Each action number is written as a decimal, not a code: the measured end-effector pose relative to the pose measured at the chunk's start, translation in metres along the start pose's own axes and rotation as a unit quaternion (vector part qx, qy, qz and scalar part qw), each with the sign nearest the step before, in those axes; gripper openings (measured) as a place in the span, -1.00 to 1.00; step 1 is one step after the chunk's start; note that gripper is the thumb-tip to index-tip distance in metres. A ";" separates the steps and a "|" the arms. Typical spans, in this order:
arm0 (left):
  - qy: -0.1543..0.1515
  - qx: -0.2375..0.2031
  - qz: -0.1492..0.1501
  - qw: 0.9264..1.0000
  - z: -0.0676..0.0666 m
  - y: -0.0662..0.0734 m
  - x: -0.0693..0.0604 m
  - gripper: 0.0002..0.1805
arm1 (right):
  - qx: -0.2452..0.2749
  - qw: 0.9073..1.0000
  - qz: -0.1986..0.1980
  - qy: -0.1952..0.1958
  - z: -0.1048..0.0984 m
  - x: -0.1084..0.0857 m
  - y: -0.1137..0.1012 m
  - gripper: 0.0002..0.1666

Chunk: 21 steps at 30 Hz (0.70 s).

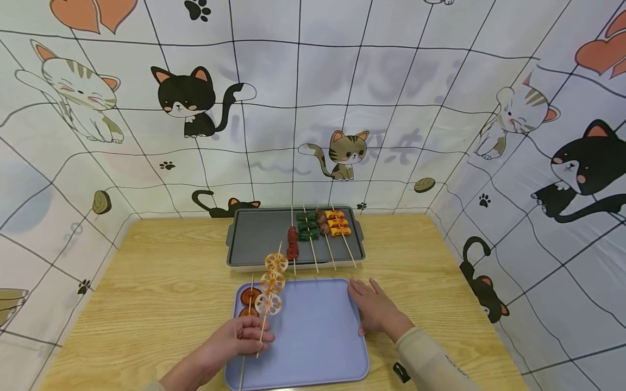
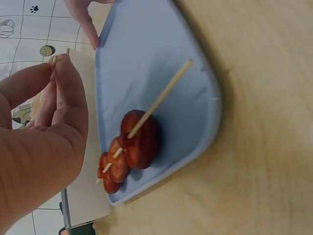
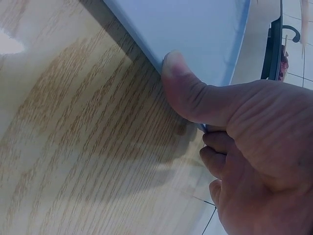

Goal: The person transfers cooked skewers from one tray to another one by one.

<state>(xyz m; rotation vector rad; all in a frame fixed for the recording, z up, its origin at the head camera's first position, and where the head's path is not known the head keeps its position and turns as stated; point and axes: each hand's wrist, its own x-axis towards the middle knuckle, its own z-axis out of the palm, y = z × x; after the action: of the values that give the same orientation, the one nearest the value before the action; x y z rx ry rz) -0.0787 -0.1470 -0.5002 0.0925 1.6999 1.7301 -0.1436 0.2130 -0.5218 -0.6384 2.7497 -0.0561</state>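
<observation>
Head view: from my distant post I see the left hand (image 1: 239,336) above the left edge of the tray, the right hand (image 1: 375,309) at its far right corner.
Lotus-root skewer (image 1: 272,282): three pale slices on a stick, raised and tilted over the left half of the tray, tip leading toward the pan.
Left fingers: narrow, thumb and fingers pinching the lower stick.
Right fingers: holding the blue tray (image 1: 318,331); my right wrist view shows the thumb bent over the rim, the others curled by the corner.
Brown-disc skewer (image 1: 251,296): lies along the tray's left edge, discs toward the far left corner; I count three in my left wrist view.
Grill pan (image 1: 261,233): just beyond the tray's far edge. Left to right: red skewer (image 1: 292,243), green skewer (image 1: 307,226), brown-chunk skewer (image 1: 323,227), orange skewer (image 1: 337,223), sticks pointing over the near edge.
Wooden table (image 1: 166,271): carries tray and pan.
Black object (image 1: 401,372): small, off the tray's near right corner, beside the right sleeve (image 1: 430,358); identity unclear to me.
</observation>
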 end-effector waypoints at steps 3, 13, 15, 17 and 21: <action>-0.012 -0.002 -0.002 1.000 0.002 -0.006 -0.001 -0.49 | -0.004 1.000 0.000 0.000 0.000 0.000 0.000 0.29; -0.036 -0.035 0.003 0.999 0.012 -0.026 -0.002 -0.62 | -0.003 1.000 0.003 -0.005 0.001 0.002 0.000 0.30; -0.036 -0.033 0.003 0.999 0.015 -0.029 -0.001 -0.64 | -0.006 1.000 0.003 -0.005 0.001 0.002 0.001 0.31; -0.034 -0.032 -0.001 0.999 0.018 -0.032 -0.001 -0.66 | -0.006 1.000 0.002 -0.003 0.002 0.002 0.001 0.31; -0.031 -0.041 -0.015 0.999 0.023 -0.036 -0.001 -0.71 | -0.007 1.000 0.001 0.001 0.003 0.002 0.002 0.33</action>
<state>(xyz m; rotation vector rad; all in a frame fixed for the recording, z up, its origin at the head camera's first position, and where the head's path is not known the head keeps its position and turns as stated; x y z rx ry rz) -0.0510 -0.1319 -0.5289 0.0820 1.5764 1.7546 -0.1451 0.2139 -0.5253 -0.6392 2.7553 -0.0377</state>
